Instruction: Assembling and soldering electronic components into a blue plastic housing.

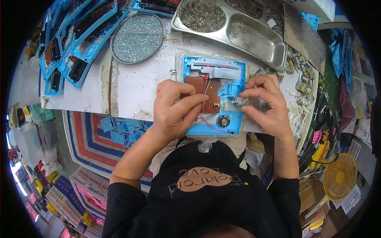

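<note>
In front of me lies a light-blue plastic housing (235, 129), open side up. Inside it are a brown circuit board (213, 88), thin colored wires (206, 82) and a round black speaker (223, 121). My right hand (270, 107) pinches a small grey motor (239, 102) at the housing's right edge, beside a blue molded part (235, 88). Over the board's left side, my left hand (174, 107) has thumb and forefinger pressed together beside the wires. What is between those fingertips is too small to make out. A pale grey plastic bar (222, 73) spans the housing's far end.
A round tray of small screws (137, 37) stands at the far left, near stacked blue housings (79, 51). Behind the work sits a metal compartment tray (258, 37) with small metal parts. Small motors (305, 73) and white plastic pieces (293, 113) are heaped at the right.
</note>
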{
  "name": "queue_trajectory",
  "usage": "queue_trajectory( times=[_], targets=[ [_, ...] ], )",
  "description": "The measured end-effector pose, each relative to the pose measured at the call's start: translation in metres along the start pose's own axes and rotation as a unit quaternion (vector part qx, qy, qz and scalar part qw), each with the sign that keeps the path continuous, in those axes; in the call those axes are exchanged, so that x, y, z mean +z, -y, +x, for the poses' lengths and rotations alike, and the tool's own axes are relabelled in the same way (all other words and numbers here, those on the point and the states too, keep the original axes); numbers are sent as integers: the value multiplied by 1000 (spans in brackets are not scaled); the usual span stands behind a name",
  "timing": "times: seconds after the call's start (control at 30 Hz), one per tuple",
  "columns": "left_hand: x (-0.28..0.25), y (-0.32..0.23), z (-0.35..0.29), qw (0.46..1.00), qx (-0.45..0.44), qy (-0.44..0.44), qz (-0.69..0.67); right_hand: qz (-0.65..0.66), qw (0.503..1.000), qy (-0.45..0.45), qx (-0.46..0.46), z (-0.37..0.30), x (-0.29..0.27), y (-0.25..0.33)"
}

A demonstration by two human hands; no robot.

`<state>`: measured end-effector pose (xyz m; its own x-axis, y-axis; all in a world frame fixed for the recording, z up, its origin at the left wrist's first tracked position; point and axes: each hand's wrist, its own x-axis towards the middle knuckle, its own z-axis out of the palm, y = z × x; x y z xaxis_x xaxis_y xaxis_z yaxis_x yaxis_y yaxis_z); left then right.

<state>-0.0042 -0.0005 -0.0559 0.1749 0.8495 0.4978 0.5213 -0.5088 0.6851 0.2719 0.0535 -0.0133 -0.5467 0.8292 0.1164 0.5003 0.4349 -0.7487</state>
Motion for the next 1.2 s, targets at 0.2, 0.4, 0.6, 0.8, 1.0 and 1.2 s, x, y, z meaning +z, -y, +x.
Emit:
queue_trajectory(
  times=[0.2,0.4,0.6,0.8,1.0,1.2],
  targets=[
    [-2,1,1,1000,8,13,-5,-59,998,-18,14,12,5,4],
    [-2,2,3,999,30,9,-8,-106,994,-37,8,17,10,9],
    [-1,1,3,999,36,7,-2,-124,992,-36,16,20,9,15],
    [1,2,1,999,34,0,-4,-114,992,-34,34,20,9,16],
    [1,3,1,999,39,-1,2,-149,988,4,31,27,5,22],
    [1,3,1,1000,28,3,-5,-148,989,13,28,29,2,21]
  ],
)
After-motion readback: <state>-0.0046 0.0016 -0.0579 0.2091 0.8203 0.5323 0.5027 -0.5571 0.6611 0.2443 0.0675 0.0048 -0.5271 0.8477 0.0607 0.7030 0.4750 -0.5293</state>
